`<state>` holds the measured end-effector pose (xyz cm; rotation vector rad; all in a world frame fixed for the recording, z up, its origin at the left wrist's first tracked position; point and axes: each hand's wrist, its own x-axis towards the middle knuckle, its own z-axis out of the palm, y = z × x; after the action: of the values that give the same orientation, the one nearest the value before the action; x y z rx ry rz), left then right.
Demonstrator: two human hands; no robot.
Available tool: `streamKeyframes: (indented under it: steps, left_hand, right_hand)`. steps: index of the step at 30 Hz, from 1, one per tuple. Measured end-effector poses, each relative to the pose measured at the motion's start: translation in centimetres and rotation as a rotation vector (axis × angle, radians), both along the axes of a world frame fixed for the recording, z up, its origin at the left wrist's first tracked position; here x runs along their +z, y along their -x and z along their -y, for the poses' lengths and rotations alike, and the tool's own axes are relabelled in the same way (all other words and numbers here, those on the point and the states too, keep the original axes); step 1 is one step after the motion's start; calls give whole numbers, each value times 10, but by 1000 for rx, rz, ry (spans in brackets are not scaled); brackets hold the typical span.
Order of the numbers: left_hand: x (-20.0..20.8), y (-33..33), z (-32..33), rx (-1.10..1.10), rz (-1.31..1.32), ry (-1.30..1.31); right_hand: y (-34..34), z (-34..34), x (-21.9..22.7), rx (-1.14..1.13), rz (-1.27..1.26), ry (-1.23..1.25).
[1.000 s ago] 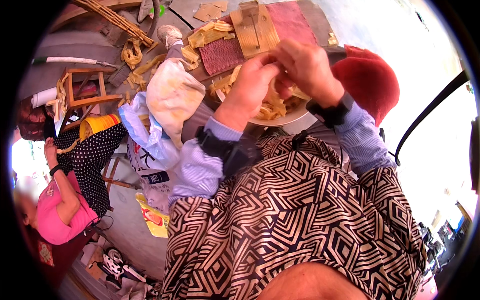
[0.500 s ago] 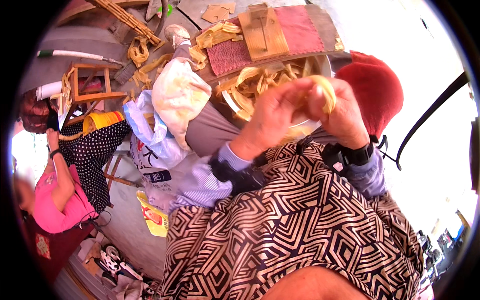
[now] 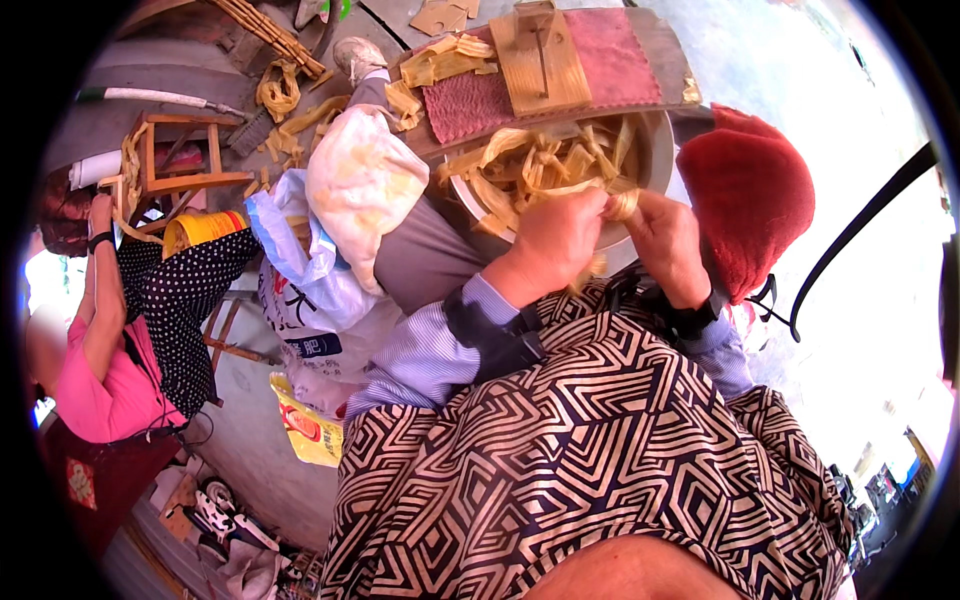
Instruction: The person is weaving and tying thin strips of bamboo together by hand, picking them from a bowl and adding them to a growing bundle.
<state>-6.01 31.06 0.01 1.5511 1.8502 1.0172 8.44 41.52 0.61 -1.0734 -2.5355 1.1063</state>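
A pale yellow, flat strip (image 3: 622,206) is at the centre of the work, held between the wearer's two hands just above the near side of a wide white basin (image 3: 662,165). The left hand (image 3: 558,238) is closed, thumb and fingers pinching near the strip; the right hand (image 3: 668,245) grips the strip, which bends in a band beside its fingertips. A blurred yellow piece hangs below the left hand; whether it belongs to the same strip cannot be told.

More yellow strips (image 3: 540,165) lie tangled in the basin, some seemingly knotted. Beyond its far rim is a wooden surface (image 3: 655,40) with a red cloth (image 3: 620,65) across it. On the cloth sits a wooden block (image 3: 560,80) bearing a thin metal bar; folded strips rest to its left.

A stained white cloth (image 3: 365,170) covers the wearer's left knee, and a red cloth pad (image 3: 745,200) lies by the right knee. Left of the white cloth are a pale blue plastic bag (image 3: 278,220) and a small wooden stool (image 3: 185,183). Farther left, a co-worker in a pink top (image 3: 95,385) sits with a yellow container (image 3: 205,230) on the lap.
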Motion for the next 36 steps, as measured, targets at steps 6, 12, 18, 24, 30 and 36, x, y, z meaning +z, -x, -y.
streamKeyframes:
  steps: [6, 12, 18, 24, 30, 36]
  left_hand:
    - [1, 8, -7, 28, -119, -309]
    - [18, 2, -7, 73, 194, -169]
    - [20, 2, -32, 337, 94, -47]
    - [26, 0, -4, 269, 856, 138]
    - [26, 26, 14, 187, 280, 24]
    - [49, 33, 8, 101, -409, -114]
  right_hand:
    - [10, 0, -8, -208, -425, 1385]
    - [14, -5, -4, -110, -434, 1248]
    - [33, 1, 18, -162, -527, 282]
    - [40, -24, 21, -315, -651, 79]
    - [21, -36, 18, -127, -558, 749]
    - [23, -48, 53, 328, -317, -88]
